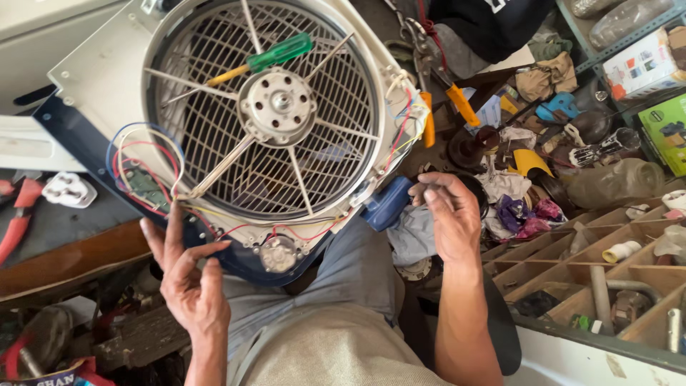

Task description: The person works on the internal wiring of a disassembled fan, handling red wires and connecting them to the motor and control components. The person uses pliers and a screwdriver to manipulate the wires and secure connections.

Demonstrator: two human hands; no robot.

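Observation:
A white box-fan housing (pixel 93 78) with a round wire grille and a central metal motor hub (pixel 277 106) rests on my lap. A green-handled screwdriver (pixel 275 53) lies across the grille. My left hand (pixel 187 282) is at the fan's lower left edge by the coloured wires (pixel 146 154), thumb and fingers pinched on something small I cannot make out. My right hand (pixel 446 214) is at the fan's lower right corner, fingertips closed around a small dark part next to a blue plastic piece (pixel 386 204).
Red-handled pliers (pixel 18 218) and a white plug (pixel 68 189) lie on the bench at left. A wooden compartment tray (pixel 572 268) with small parts stands at right. Rags, an orange-handled tool (pixel 461 104) and cartons crowd the upper right.

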